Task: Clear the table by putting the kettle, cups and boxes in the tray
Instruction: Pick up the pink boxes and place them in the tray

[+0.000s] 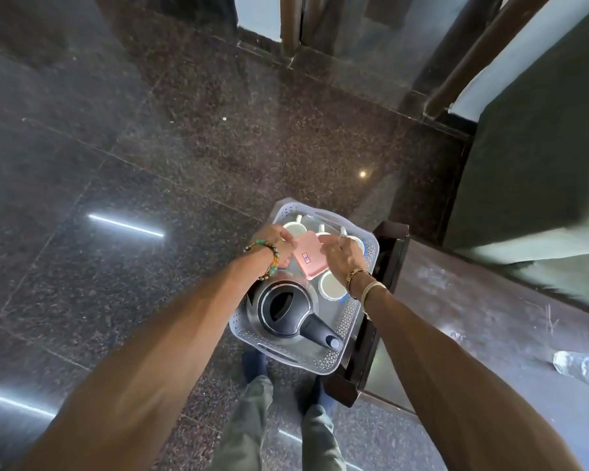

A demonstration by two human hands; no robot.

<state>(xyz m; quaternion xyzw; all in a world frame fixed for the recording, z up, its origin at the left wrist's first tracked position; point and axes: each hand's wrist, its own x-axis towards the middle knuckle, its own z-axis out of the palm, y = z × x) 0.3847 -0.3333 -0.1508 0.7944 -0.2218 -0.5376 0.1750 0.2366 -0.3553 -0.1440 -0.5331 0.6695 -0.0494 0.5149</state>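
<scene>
Nearest me, the kettle sits in the near end of the tray, lid up and handle pointing toward the near right corner. I judge the heaviest item was put there to leave the far end free for small pieces.

Just beyond it on the right, a white cup stands upright against the tray's right wall.

Mid-tray: the pink box, flat face up, held between both hands. The left hand pinches its far left corner with curled fingers. The right hand grips the far right edge, fingers bent over it. Neither has let go. The box lies directly between the two hands, touching both, above the gap among the cups. I read the two-handed hold as steering it into a tight slot. I cannot tell whether its underside already rests on anything.

Farther: more white cups along the far wall, partly hidden by the hands.

The tray sits at the corner of the dark tabletop; how much is supported I cannot tell. A clear bottle lies on the tabletop, well apart.
</scene>
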